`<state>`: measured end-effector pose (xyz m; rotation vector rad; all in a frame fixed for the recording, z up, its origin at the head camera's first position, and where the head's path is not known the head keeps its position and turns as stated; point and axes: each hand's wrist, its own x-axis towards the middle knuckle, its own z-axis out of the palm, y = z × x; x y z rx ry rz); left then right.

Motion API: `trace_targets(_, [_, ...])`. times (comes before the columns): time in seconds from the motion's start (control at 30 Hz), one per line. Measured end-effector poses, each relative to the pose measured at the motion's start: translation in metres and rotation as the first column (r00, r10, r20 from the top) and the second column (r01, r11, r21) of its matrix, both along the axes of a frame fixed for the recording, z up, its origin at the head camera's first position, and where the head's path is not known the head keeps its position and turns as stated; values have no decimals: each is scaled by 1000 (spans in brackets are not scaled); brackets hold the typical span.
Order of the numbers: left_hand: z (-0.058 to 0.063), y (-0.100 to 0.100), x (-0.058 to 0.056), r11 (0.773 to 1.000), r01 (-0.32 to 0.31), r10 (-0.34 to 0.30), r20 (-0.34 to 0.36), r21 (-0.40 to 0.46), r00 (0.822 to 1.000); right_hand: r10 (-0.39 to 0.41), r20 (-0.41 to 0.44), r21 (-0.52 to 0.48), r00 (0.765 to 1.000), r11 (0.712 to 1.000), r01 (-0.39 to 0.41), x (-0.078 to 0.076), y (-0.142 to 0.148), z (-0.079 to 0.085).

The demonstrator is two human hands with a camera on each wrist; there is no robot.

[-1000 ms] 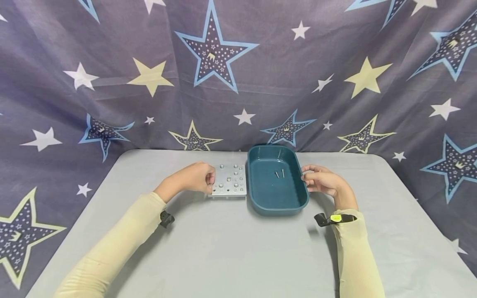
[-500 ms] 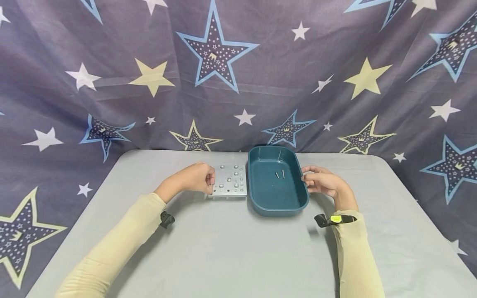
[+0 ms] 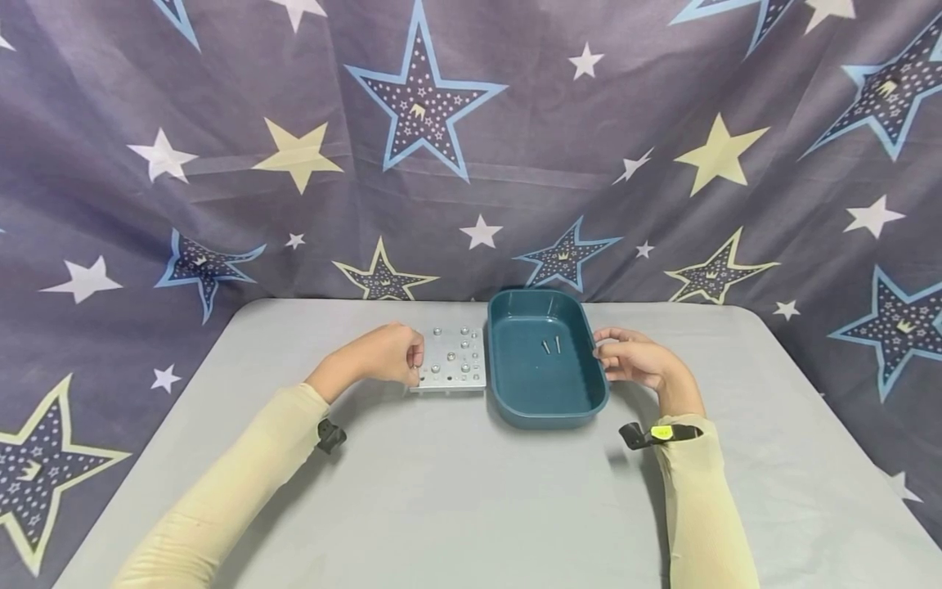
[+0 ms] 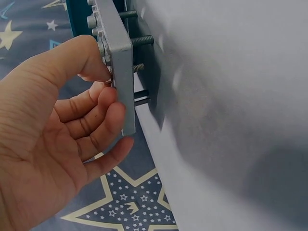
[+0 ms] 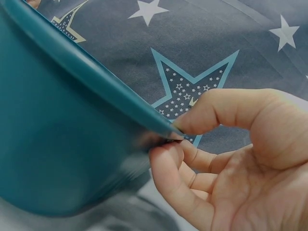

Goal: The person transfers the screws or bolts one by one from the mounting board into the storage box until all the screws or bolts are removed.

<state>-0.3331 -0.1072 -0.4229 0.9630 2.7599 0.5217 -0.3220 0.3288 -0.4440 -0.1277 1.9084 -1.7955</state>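
A silver metal plate (image 3: 447, 378) carries several screws standing in its top face, and their threaded ends (image 4: 143, 40) jut out below it in the left wrist view. At its left edge my left hand (image 3: 390, 352) pinches a small screw between thumb and forefinger, mostly hidden by the fingertips; the other fingers curl by the plate's side. Close on the right stands a teal plastic tray (image 3: 548, 421) with two loose screws (image 3: 557, 344) on its floor. My right hand (image 3: 636, 358) grips the tray's right rim, thumb above and fingers beneath.
Plate and tray stand side by side toward the back of a grey-white table (image 3: 471, 507). Directly behind the table hangs a dark star-patterned cloth (image 3: 471, 196). Each wrist wears a black camera mount (image 3: 330, 435).
The view shifts very slightly. Both hands, the plate and the tray keep their places, and the two loose screws lie as before.
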Motion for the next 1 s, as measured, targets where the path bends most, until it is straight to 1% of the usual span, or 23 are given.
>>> trace_targets(0.1, [0, 0, 0, 1000, -4, 4, 11, 9, 1000, -2, 1, -5, 1000, 1000, 2, -1, 0, 0])
trace_targets(0.3, [-1, -1, -1, 999, -19, 17, 56, 33, 998, -3, 1, -6, 1000, 1000, 3, 0, 0, 1])
trace_targets(0.5, [-2, -3, -2, 999, -23, 20, 81, 38, 996, 14, -3, -20, 1000, 1000, -14, 0, -1, 1])
trace_targets(0.8, [-4, -4, -4, 999, -13, 9, 86, 47, 996, 15, 5, -33, 1000, 999, -14, 2, -2, 1])
trace_targets(1.0, [1, -4, -2, 999, -13, 9, 92, 46, 996, 13, 9, -32, 1000, 999, -12, 1, -1, 1])
